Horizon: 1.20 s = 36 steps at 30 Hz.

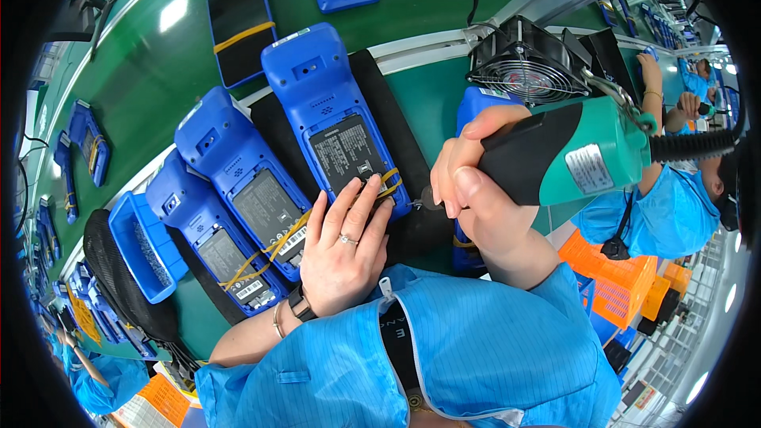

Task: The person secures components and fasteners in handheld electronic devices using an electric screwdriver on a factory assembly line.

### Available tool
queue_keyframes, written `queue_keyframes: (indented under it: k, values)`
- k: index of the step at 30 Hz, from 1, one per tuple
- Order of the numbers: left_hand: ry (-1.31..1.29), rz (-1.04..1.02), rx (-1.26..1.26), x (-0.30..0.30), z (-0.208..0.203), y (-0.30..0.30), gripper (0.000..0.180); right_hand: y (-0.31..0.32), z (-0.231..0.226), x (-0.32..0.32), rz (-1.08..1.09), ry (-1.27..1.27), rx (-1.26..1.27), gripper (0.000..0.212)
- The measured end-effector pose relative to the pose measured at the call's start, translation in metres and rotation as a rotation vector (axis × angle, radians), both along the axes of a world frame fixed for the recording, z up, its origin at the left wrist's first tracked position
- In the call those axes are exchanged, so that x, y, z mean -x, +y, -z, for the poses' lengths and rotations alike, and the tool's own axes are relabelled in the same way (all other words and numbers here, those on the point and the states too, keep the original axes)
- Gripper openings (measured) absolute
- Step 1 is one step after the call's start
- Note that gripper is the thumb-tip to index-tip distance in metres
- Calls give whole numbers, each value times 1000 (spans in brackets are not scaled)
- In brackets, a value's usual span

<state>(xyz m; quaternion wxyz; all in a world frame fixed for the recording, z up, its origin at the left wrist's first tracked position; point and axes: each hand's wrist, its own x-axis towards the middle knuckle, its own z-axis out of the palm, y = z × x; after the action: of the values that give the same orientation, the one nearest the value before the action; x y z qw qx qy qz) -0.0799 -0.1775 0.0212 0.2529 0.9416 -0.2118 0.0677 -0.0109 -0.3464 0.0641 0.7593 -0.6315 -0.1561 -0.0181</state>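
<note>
My right hand (495, 198) is wrapped round a green and black electric screwdriver (590, 143), with a black coiled cable trailing from its far end. Its bit points left, at the lower right corner of a blue handheld terminal (305, 67); whether it touches a screw I cannot tell. This terminal lies face down, its black battery (349, 150) exposed and a yellow rubber band round its lower end. My left hand (341, 269) lies with fingers stretched over that lower end, touching it. Just left lie two similar terminals, a nearer-centre one (210, 127) and an outer one (170, 186), both with batteries and bands.
A blue bin (127, 226) of small screws stands at the left, beside a black mesh bag (107, 269). A black fan (519, 63) sits at the back right, over another blue terminal (476, 103). More terminals lie on the green surface beyond a pale rail. Co-workers in blue are on both sides.
</note>
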Motion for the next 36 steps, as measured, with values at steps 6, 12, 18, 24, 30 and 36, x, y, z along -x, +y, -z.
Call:
queue_keyframes:
  k: [6,12,18,24,30,36]
  values:
    - [4,10,4,2,2,1,50,4,0,2,69,94,-93,31]
    - [-6,14,7,-1,3,-1,50,-5,-9,5,-5,13,-61,33]
    - [-6,21,-22,-3,2,1,49,-16,-16,17,-36,-134,-148,34]
    - [-1,22,-26,-3,3,0,45,-16,-9,22,-53,-181,-124,38]
    - [-11,16,-18,-2,5,1,45,-14,-5,23,-25,-230,56,41]
    - [8,19,-22,-2,2,1,46,-15,-5,17,-82,-206,97,41]
